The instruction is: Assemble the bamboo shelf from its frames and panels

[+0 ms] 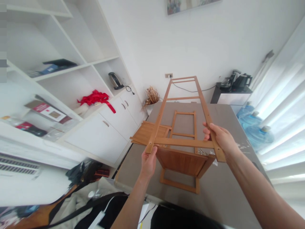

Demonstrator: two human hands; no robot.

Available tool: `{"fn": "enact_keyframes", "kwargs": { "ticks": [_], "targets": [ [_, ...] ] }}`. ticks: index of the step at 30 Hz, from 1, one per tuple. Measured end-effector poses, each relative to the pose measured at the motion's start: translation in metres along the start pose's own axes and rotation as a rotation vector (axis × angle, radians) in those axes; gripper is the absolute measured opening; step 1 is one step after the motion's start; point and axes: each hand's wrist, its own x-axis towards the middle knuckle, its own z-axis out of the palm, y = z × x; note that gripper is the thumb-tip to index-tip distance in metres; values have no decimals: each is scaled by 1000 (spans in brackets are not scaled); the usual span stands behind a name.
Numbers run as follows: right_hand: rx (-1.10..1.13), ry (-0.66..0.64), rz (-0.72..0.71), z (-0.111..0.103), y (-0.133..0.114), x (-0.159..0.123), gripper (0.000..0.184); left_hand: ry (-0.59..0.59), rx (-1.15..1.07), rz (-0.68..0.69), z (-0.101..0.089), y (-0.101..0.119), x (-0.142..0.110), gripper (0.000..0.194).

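Observation:
Between my two hands a long wooden ladder-like frame [183, 142] is held up above the table, tilted with its far end toward the wall. My left hand [148, 163] closes round the near left corner of it. My right hand [220, 137] grips the right side rail, fingers wrapped underneath. Below it, a wooden panel [179, 161] is joined to another frame [179, 185] standing on the table. Behind that lies a flat wooden frame [183, 113], next to a slatted wooden panel [145, 133]. Small metal hardware [202, 152] sits near the panel's right end.
The grey table [224, 187] spans the middle. White shelves and cabinets [95, 133] run along the left, with a red ribbon [95, 97] and a kettle [115, 80]. Large water bottles [259, 136] stand at the right by the curtain. Dried plants [152, 95] are behind the table.

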Motion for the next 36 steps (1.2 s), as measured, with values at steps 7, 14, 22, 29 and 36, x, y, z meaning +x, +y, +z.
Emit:
{"fn": "enact_keyframes", "kwargs": {
  "ticks": [7, 14, 22, 29, 36],
  "targets": [
    [45, -6, 50, 6, 5, -2, 27, 5, 8, 20, -1, 4, -5, 16],
    [40, 27, 60, 8, 14, -4, 30, -3, 29, -12, -4, 3, -6, 19],
    [29, 41, 63, 4, 19, -2, 32, -3, 33, -7, -5, 9, -6, 21],
    [7, 41, 62, 6, 17, -5, 32, -88, 113, 31, -7, 21, -6, 14],
    [11, 39, 54, 6, 18, -6, 33, -77, 68, 4, -1, 26, -5, 12]
  ]
}}
